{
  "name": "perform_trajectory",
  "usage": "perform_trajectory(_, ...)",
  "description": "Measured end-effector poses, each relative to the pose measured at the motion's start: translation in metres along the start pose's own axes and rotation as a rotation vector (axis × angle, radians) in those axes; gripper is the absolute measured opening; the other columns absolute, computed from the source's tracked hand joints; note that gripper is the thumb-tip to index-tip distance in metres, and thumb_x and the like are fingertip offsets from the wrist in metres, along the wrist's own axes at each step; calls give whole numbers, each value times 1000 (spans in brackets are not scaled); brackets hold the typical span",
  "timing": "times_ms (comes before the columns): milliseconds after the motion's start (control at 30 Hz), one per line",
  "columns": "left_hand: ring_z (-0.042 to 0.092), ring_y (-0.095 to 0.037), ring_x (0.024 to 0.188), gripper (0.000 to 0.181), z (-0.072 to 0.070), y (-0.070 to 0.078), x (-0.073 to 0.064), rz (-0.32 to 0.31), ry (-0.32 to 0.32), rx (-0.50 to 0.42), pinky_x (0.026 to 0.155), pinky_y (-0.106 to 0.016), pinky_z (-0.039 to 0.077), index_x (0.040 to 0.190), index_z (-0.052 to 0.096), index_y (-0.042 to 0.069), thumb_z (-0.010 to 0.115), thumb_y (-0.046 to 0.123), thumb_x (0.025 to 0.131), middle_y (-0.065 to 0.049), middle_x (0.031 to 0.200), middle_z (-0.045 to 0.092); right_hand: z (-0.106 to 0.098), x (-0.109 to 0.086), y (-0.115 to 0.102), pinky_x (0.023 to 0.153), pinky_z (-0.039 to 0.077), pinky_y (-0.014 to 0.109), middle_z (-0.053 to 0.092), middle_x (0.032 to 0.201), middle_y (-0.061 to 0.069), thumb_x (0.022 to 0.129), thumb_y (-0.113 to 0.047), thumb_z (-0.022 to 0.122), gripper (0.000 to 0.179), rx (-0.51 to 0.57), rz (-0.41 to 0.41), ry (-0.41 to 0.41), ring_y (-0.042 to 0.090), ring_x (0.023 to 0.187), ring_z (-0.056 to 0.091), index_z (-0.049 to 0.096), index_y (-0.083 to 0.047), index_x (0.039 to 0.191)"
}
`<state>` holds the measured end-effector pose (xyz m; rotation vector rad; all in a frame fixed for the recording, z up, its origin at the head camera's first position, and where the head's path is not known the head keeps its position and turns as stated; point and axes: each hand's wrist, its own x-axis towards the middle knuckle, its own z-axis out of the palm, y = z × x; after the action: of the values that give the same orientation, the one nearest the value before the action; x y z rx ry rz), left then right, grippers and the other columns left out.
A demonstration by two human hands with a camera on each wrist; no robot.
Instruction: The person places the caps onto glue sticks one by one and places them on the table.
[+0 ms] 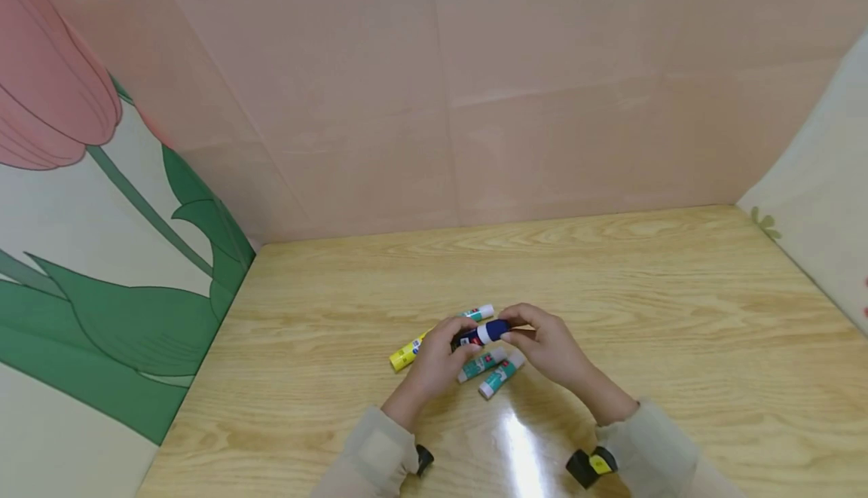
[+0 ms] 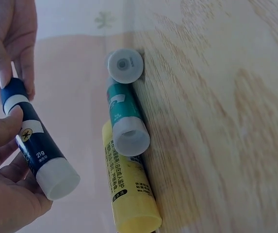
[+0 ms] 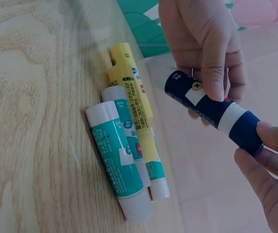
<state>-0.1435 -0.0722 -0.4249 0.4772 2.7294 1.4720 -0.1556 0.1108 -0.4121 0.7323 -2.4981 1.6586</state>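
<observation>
A navy glue stick (image 1: 493, 330) with a white band is held between both hands, above the wooden table. The left hand (image 1: 437, 358) grips its body, thumb lying along the label in the right wrist view. With thumb and fingertips the right hand (image 1: 552, 347) pinches the navy cap end (image 3: 246, 132). Beneath the hands lie two green-and-white glue sticks, the nearer one (image 1: 502, 376) beside the other (image 1: 480, 363). Beyond the left hand, a yellow glue stick (image 1: 405, 355) is partly hidden, and another green-and-white glue stick (image 1: 483, 313) shows its white end.
The wooden table (image 1: 325, 317) spreads out on all sides of the glue sticks. A pink sheet (image 1: 542, 91) hangs at the back, and a tulip-printed sheet (image 1: 122, 317) borders the left side. A pale sheet (image 1: 820, 204) stands to the right.
</observation>
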Motion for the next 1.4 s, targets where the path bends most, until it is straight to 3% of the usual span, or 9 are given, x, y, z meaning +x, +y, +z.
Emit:
perform_trajectory(600,52,-17,92,26,3,2,1,-19,-19,37,75,-26,43,108,54,8,56,16,83,-1,104,54,0,-1,-1,71,48,26,57,94,11,77,9,57,19,-19,6,-4,25,88,55,56,1,94)
perform_trajectory(1167,51,-15,90,25,5,0,2,0,-16,30,73,-24,43,107,55,12,57,16,83,0,102,54,0,0,3,71,48,27,57,93,12,76,11,57,19,-15,-3,-16,26,88,55,56,2,93)
perform_trajectory(1400,50,-12,90,24,5,0,2,35,-7,54,75,-24,43,107,55,10,57,14,83,-1,102,55,1,0,4,71,47,26,58,92,11,77,10,57,17,4,4,-21,26,89,55,56,1,92)
